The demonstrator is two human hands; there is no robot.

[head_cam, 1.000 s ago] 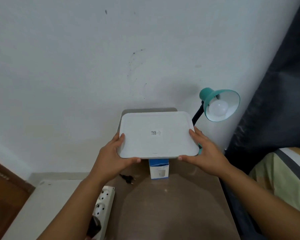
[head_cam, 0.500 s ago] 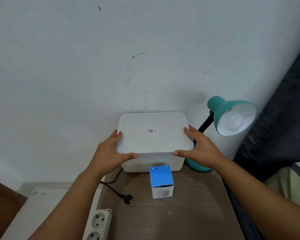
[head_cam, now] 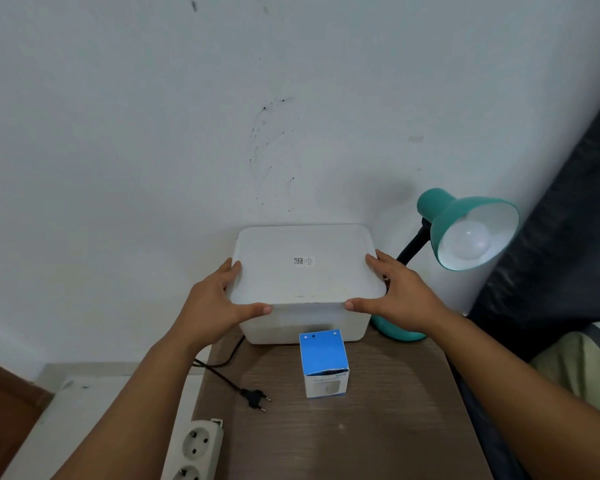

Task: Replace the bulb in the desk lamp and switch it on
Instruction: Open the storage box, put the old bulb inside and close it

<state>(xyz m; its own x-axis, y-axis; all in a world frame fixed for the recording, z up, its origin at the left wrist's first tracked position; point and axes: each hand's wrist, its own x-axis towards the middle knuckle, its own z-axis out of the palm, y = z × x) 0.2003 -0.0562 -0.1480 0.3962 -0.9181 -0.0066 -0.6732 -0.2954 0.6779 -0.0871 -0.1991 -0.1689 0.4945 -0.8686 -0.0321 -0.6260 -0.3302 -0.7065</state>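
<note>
A teal desk lamp (head_cam: 440, 209) stands at the back right of the brown table (head_cam: 378, 427), its shade facing me with a white bulb (head_cam: 470, 242) inside, unlit. Its black plug (head_cam: 255, 398) lies loose on the table. A small blue and white bulb box (head_cam: 324, 362) stands upright in the middle. My left hand (head_cam: 215, 303) and my right hand (head_cam: 400, 296) grip the two sides of the white lid (head_cam: 305, 265), which sits on a white storage box (head_cam: 305, 323) against the wall.
A white power strip (head_cam: 194, 448) lies at the table's front left edge. A dark curtain (head_cam: 568, 237) hangs on the right, with striped bedding (head_cam: 596, 362) below it. The wall is close behind the storage box.
The lid has come down from in front of me onto the storage box, with both hands still on it. The view has shifted so the lamp and bulb box sit farther right.
</note>
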